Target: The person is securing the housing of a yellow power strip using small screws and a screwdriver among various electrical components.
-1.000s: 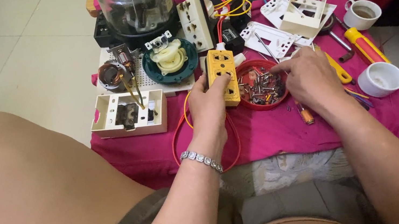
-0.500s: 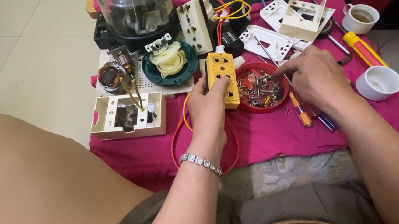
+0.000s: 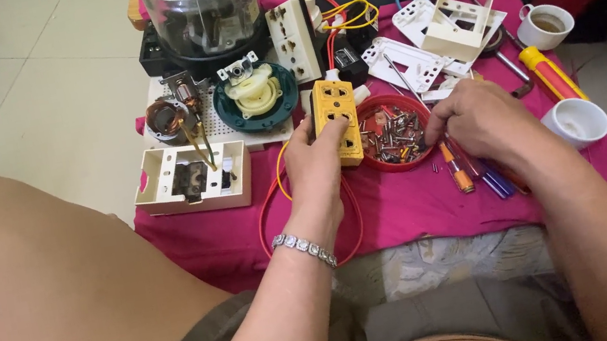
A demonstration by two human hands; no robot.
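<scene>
Right hand (image 3: 477, 119) has dipped into red screw dish (image 3: 395, 132), fingers pinching; left hand (image 3: 324, 167) grips yellow socket strip (image 3: 338, 116).

Bare pink cloth (image 3: 411, 214) at lower centre leaves passing room; screwdrivers (image 3: 478, 169) and a white cup (image 3: 576, 121) crowd the right, an open switch box (image 3: 192, 177) the left.
</scene>
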